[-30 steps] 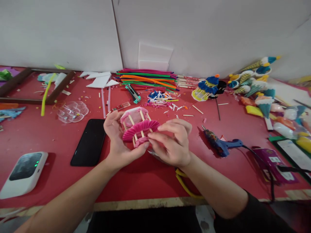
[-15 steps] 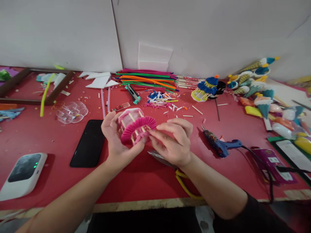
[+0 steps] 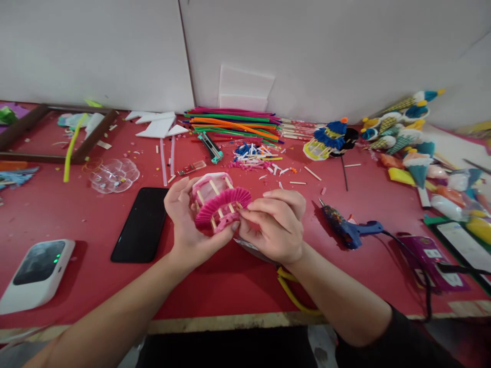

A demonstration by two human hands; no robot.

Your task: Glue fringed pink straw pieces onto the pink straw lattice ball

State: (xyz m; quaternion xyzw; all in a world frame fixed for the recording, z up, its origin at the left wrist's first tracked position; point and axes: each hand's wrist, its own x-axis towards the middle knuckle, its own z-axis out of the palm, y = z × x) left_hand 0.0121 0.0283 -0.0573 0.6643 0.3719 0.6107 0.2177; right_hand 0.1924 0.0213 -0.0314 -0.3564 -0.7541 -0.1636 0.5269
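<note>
A small pink craft model is tilted on its side above the table; pale wooden sticks join its pink-edged base to a smaller pink end. Around the sticks runs a magenta pleated ruffle. My left hand is wrapped round the model from the left, thumb along its near side. The fingers of my right hand are pinched together at the ruffle's right edge, close to a stick end; what exactly lies between the fingertips is hidden. Beneath my right hand are scissors with yellow handles, partly covered.
To the right lies a blue glue gun with a black cord. A black phone and a white device are at left. Behind are pipe cleaners, cut scraps, a cutter knife and a blue-and-yellow model.
The pink model and both hands have shifted slightly to the right, and the model has turned a little. My right fingers stay pinched at the ruffle's edge.
</note>
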